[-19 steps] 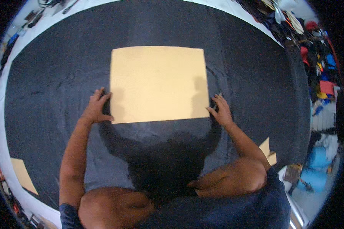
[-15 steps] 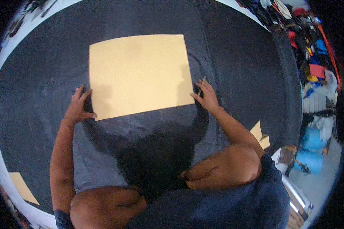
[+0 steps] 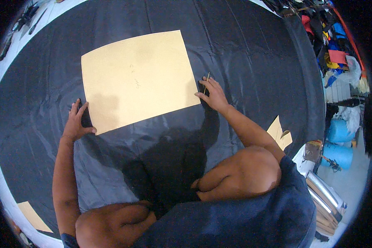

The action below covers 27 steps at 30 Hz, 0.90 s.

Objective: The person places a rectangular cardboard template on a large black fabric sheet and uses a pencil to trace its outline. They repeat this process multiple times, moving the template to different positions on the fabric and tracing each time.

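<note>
A large pale-yellow card sheet [image 3: 140, 82] with faint handwritten marks lies flat on dark cloth [image 3: 252, 74]. At its near left corner is my left hand [image 3: 76, 122], fingers spread, thumb and fingertips against the sheet's left edge. My right hand [image 3: 213, 94] rests by the near right corner, its thumb touching the edge. Between the fingers of that hand is a thin, yellowish, pencil-like stick [image 3: 207, 79], pointing away from me. Both forearms reach out past my bent knees.
Smaller yellow card pieces lie at the right [image 3: 279, 133] and at the lower left [image 3: 35, 217]. Beyond the cloth's right edge are blue rolls [image 3: 337, 155], long tubes [image 3: 324, 194] and a heap of coloured materials [image 3: 337, 56]. Wrinkles run across the cloth.
The view has shifted and turned slightly, so the sheet and both hands appear farther left and more tilted. Marks on the sheet now show. Both hands keep their places at its edges.
</note>
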{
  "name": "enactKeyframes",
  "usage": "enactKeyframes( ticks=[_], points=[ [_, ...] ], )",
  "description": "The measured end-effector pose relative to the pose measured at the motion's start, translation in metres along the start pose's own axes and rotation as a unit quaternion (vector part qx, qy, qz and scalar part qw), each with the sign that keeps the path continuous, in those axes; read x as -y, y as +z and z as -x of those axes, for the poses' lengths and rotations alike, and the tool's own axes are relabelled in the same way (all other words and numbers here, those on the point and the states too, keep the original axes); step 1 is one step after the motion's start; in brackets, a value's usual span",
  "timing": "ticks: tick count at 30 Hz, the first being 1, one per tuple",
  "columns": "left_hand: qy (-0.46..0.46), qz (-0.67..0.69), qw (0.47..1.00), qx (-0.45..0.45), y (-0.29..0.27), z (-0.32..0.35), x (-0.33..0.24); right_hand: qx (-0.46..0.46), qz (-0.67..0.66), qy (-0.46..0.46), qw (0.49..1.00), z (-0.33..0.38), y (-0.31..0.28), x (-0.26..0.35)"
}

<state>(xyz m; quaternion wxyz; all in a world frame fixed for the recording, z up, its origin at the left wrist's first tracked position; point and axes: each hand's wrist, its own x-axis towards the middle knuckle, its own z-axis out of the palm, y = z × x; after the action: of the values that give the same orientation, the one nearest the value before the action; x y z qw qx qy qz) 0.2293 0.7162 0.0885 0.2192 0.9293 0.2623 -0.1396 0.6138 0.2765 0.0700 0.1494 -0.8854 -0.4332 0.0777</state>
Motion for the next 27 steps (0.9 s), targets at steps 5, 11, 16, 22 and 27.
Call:
enactKeyframes(
  ticks=[5,11,16,22,27],
  points=[
    [0.009,0.005,1.0,-0.004,-0.001,-0.001,0.003,0.002,-0.002,-0.008,1.0,-0.002,0.002,-0.003],
    [0.011,0.001,1.0,-0.009,-0.001,0.0,0.001,0.001,-0.012,-0.004,1.0,-0.001,0.002,-0.004],
    [0.014,0.002,1.0,-0.012,-0.002,0.003,-0.001,0.001,-0.007,-0.004,1.0,-0.001,0.003,-0.004],
    [0.034,-0.004,0.999,-0.026,0.004,0.002,0.004,0.001,-0.006,-0.015,1.0,0.0,0.004,-0.009],
    [0.026,-0.069,0.997,-0.017,-0.008,0.004,-0.008,0.009,0.07,-0.008,0.997,-0.003,0.0,0.005]
  ],
)
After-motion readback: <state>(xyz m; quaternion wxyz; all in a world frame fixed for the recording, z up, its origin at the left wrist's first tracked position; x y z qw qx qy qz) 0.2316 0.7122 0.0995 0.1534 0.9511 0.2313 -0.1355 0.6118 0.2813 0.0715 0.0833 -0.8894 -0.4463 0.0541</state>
